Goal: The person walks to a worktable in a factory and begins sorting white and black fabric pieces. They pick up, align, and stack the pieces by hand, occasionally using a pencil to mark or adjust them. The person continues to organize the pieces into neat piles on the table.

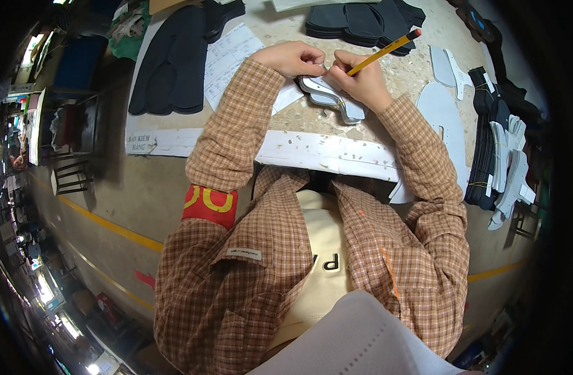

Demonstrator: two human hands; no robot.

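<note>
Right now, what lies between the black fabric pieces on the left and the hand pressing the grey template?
In the head view, white printed paper sheets lie between the black fabric pieces and the left hand on the grey template.

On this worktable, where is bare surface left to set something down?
Bare speckled tabletop shows between the right hand holding the pencil and the white cut pieces. A smaller patch lies between the paper sheets and the black stack. The right edge is crowded with stacked pieces; dark pieces fill the left.
</note>
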